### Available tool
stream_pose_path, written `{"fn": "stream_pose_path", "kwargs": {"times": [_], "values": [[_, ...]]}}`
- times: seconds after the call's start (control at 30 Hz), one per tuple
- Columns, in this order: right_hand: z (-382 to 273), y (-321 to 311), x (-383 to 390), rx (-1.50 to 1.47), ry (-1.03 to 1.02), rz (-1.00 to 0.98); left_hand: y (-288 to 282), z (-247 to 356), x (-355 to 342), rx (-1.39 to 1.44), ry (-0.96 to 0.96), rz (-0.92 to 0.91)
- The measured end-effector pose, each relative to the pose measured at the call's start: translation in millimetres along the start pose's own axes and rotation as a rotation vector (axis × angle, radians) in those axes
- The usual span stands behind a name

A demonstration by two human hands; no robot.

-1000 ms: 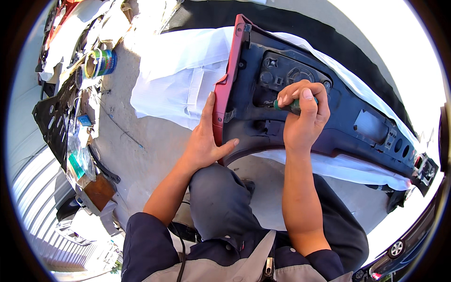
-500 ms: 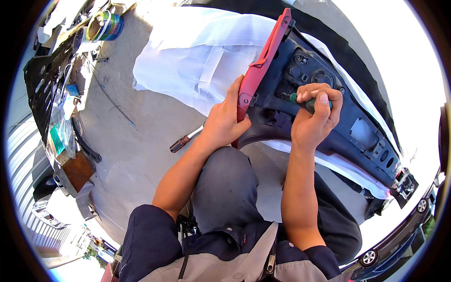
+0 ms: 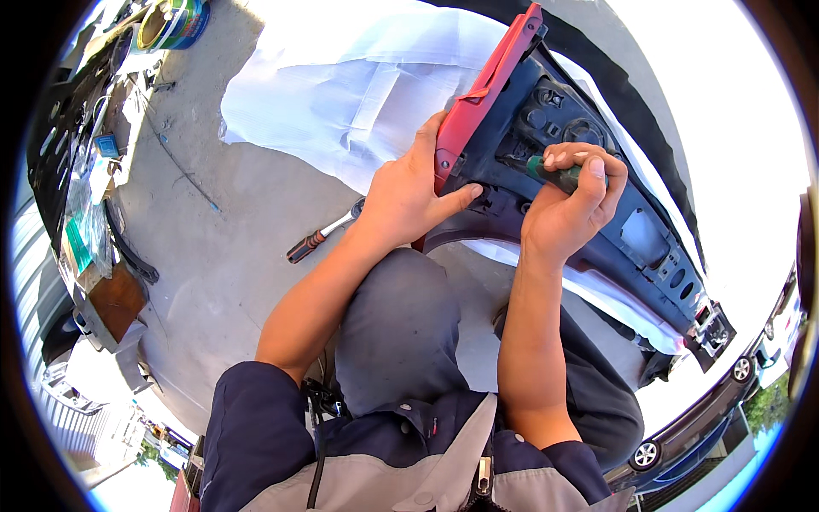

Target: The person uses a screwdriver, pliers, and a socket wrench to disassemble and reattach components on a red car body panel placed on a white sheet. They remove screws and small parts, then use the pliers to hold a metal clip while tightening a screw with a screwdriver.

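A car fender (image 3: 478,111) with a red edge and a dark inner side lies in front of me. My left hand (image 3: 405,196) grips its red edge, with the fingers behind the flange and the thumb stretched over the dark inner side. In my closed right hand (image 3: 570,209) is a screwdriver (image 3: 537,167) with a green and black handle. Its dark shaft points left over the fender's inner side, toward the red edge. Whether the tip touches anything is hard to tell. Beside my left forearm, a ratchet wrench (image 3: 309,245) rests on the floor.
Beneath the fender spreads a white sheet (image 3: 290,111). A paint can (image 3: 189,26) stands at the far left, above a row of dark car parts and a brown box (image 3: 117,299). Parked cars (image 3: 682,427) show at the lower right. My knee (image 3: 401,328) is close to the fender.
The scene has shifted left and slightly up in view. My left thumb has moved onto the fender's dark inner side. More of the screwdriver's shaft shows now, pointing left.
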State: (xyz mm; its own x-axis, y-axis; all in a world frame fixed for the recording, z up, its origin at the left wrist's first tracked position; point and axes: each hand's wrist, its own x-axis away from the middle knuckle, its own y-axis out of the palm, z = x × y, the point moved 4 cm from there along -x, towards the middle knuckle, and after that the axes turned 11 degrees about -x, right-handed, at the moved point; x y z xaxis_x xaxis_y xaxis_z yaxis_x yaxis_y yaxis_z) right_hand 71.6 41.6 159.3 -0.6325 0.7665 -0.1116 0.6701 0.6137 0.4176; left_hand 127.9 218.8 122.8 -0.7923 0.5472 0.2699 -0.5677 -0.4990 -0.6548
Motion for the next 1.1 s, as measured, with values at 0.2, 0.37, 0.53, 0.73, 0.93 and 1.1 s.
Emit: {"fn": "stream_pose_path", "kwargs": {"times": [0.2,0.37,0.53,0.73,0.93,1.1], "values": [[-3.6,1.5,6.5,0.027,0.001,0.064,-3.1,13.7,-25.7,-0.171,-0.062,0.005],[-5.3,1.8,10.8,0.069,-0.082,-0.012,0.4,12.8,-27.6,-0.17,-0.027,0.007],[1.4,7.8,14.0,0.14,-0.094,0.074,-1.2,10.4,-32.5,-0.172,-0.082,-0.007],[-5.9,7.9,3.5,0.095,-0.007,0.101,4.1,-2.0,-7.4,0.097,-0.064,0.014],[-5.2,11.4,-14.1,0.123,0.031,0.112,0.2,1.0,-8.6,0.037,-0.254,-0.074],[-3.1,12.4,-37.1,0.07,0.047,0.057,-1.8,14.5,-13.9,0.029,-0.197,-0.048]]}}
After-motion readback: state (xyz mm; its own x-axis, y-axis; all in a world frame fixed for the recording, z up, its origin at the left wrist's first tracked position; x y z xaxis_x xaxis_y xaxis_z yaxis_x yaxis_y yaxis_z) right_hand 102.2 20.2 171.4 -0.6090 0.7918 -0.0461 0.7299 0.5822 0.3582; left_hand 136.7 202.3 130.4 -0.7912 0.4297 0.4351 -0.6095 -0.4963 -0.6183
